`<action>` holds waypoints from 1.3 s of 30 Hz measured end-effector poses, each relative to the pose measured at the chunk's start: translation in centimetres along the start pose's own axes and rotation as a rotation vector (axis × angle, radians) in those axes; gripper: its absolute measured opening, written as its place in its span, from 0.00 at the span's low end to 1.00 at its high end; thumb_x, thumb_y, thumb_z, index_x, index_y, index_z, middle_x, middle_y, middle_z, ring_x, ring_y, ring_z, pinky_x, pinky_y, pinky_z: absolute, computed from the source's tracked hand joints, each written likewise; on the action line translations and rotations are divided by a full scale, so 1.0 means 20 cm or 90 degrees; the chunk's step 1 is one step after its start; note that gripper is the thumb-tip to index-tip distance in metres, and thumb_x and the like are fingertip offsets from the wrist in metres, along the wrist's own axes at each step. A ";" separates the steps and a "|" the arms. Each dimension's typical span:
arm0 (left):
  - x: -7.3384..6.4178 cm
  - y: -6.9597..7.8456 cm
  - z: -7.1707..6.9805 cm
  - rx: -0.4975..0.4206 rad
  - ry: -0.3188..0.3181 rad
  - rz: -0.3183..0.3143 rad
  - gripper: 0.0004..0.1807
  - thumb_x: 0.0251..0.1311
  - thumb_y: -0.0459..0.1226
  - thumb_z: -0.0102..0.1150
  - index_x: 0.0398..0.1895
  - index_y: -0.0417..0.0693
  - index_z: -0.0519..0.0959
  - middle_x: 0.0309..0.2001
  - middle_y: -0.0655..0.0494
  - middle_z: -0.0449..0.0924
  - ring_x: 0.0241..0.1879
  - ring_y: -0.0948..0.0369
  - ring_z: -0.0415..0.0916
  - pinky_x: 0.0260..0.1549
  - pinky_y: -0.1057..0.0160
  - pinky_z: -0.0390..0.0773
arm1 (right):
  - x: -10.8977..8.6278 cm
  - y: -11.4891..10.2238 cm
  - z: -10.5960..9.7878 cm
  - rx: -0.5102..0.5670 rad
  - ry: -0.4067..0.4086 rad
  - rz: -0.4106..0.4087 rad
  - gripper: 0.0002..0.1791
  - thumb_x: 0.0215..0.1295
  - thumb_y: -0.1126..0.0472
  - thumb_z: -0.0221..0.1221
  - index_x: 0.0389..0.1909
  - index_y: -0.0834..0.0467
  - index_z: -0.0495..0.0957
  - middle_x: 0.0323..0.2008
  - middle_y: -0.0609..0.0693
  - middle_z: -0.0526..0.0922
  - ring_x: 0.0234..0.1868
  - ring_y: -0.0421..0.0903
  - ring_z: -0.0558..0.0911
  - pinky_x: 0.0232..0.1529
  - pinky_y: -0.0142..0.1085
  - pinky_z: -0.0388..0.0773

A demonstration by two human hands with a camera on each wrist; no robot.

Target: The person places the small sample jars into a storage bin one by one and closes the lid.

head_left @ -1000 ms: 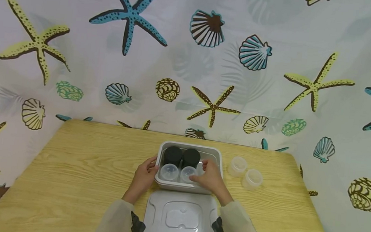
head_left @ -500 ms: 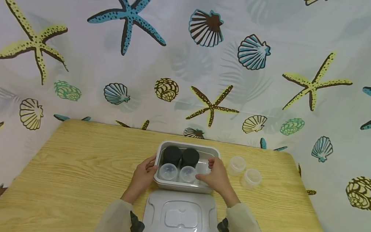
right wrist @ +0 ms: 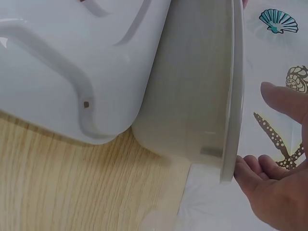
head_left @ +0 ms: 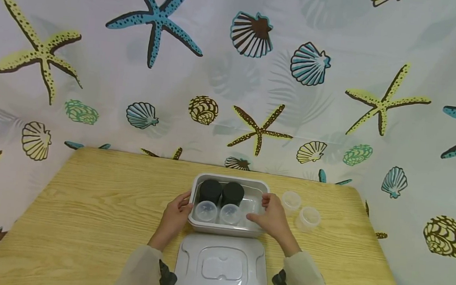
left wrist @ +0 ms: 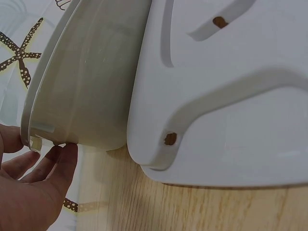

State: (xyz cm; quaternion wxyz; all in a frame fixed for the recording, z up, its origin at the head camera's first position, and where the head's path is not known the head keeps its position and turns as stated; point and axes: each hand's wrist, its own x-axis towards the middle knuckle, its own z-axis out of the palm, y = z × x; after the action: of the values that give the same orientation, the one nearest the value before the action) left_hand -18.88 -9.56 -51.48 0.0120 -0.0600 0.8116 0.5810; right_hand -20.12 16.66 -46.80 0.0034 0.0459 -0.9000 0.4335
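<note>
A pale grey plastic box (head_left: 228, 227) stands on the table with two black-topped round containers (head_left: 210, 190) at its back and two small clear cups (head_left: 206, 211) in front. My left hand (head_left: 174, 215) grips the box's left rim; in the left wrist view its fingers (left wrist: 65, 161) bear on the outer side just under the lip. Over the right end of the box is my right hand (head_left: 275, 217), its thumb spread inward above the interior. In the right wrist view its fingers (right wrist: 248, 175) curl right beside the rim, and nothing lies between thumb and fingers.
The white box lid (head_left: 223, 269) lies flat directly in front of the box, between the forearms. Two more clear cups (head_left: 308, 218) stand on the wooden table (head_left: 116, 205) to the right. A patterned sheet (head_left: 201, 72) hangs behind the table.
My right hand has moved right, from over the front right clear cup to the box's right rim, its thumb now apart from that cup. The left hand stays at the left rim.
</note>
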 end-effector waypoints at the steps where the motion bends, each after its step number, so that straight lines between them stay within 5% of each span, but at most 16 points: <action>1: 0.00 0.00 0.00 0.000 0.000 -0.001 0.25 0.68 0.30 0.47 0.68 0.40 0.64 0.59 0.33 0.72 0.59 0.42 0.72 0.57 0.47 0.73 | 0.00 0.00 0.00 0.002 0.001 -0.001 0.37 0.44 0.64 0.72 0.54 0.74 0.66 0.47 0.67 0.74 0.50 0.62 0.76 0.55 0.50 0.74; 39: 0.00 0.00 0.00 0.002 -0.003 0.015 0.24 0.68 0.31 0.47 0.68 0.39 0.64 0.59 0.33 0.72 0.58 0.42 0.72 0.57 0.47 0.73 | -0.10 0.22 -0.16 0.070 0.057 0.044 0.35 0.54 0.65 0.66 0.59 0.73 0.61 0.55 0.69 0.70 0.57 0.62 0.72 0.62 0.51 0.69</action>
State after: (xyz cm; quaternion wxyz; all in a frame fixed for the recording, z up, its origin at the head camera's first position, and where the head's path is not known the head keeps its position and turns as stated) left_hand -18.83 -9.59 -51.49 0.0071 -0.0491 0.8131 0.5801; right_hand -18.64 21.96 -48.34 0.0263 -0.0046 -0.8750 0.4834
